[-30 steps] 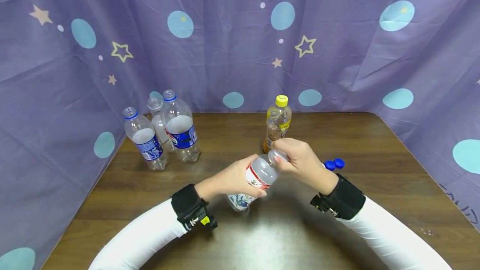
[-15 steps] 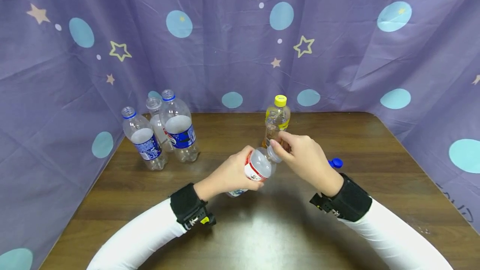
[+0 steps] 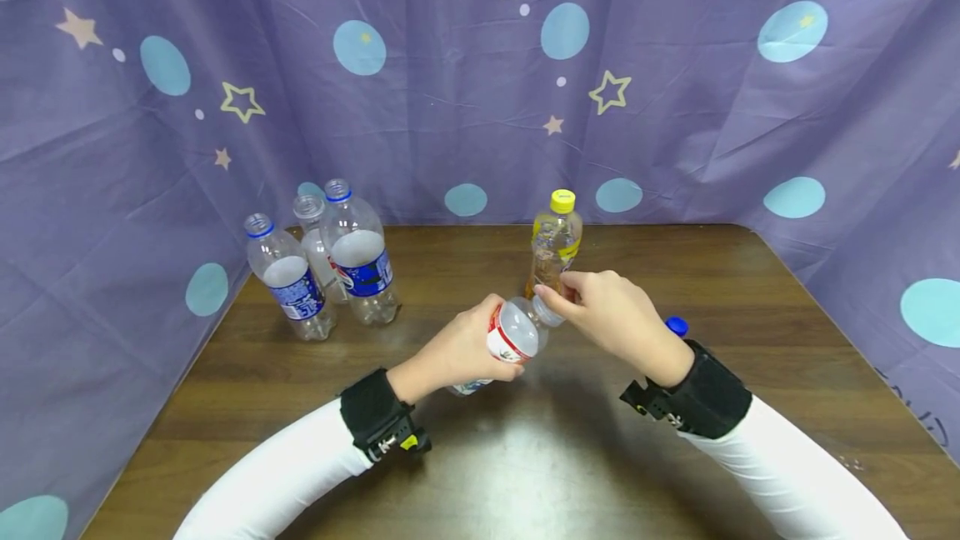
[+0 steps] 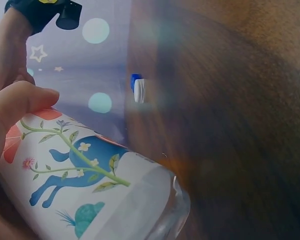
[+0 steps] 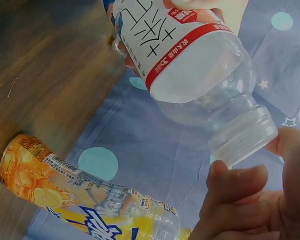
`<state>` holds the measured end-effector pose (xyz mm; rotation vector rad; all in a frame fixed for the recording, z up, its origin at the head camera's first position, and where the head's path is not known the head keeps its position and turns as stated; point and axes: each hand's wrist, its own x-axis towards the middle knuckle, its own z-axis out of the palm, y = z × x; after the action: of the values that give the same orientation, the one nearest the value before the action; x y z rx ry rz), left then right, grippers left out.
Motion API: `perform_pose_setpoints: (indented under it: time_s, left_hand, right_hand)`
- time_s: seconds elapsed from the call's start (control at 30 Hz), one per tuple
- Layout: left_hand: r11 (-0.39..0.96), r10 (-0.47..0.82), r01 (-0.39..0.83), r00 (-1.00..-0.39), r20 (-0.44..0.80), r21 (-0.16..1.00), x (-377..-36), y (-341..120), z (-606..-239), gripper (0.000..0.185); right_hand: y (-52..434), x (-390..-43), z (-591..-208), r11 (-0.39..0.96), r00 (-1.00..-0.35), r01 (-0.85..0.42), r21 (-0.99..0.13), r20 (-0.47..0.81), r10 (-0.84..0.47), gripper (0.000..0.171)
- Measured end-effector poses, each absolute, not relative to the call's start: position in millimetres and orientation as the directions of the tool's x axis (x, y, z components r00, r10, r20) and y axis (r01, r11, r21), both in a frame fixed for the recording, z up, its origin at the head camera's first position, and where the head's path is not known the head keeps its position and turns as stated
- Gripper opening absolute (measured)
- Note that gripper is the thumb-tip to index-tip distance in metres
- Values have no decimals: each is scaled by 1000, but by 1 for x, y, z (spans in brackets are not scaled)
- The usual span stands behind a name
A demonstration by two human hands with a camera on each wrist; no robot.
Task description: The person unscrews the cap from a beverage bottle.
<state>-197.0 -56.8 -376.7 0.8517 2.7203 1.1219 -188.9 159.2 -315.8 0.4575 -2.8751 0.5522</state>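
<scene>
Here, tilted above the tabletop (image 3: 675,273), the red-labelled water bottle (image 3: 513,336) lies in the left hand (image 3: 457,352), fingers wrapped round its body. Right hand (image 3: 611,315) pinches the clear cap (image 5: 245,137) at the neck. Best to brace the body firmly and twist at the fingertips. Yellow-capped tea bottle (image 3: 555,244) stands just behind.

bottle cap (image 3: 550,312): mostly hidden under right hand (image 3: 611,317) fingers | blue caps (image 3: 677,326): partly behind right wrist, count unclear | held bottle (image 4: 90,185) base: cut by left wrist view's edge | table (image 4: 230,125): blurred there
</scene>
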Motion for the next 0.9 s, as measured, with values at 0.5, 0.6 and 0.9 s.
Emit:
perform_pose_setpoints:
  time_s: [0.5,0.6,0.9]
  left_hand:
    - [615,514,468,-848,127,634,-199,-60,-381,67]
    - [613,514,469,-848,131,636,-200,-61,-383,67]
    - [601,514,459,-849,122,654,-198,-61,-381,67]
  right_hand:
    - [174,-190,-311,633,-813,-530,-564,125,-569,19]
    - [175,-191,-311,604,-774,-594,-531,172,-610,24]
    - [172,-190,-312,630,-818,-560,-537,241,-522,25]
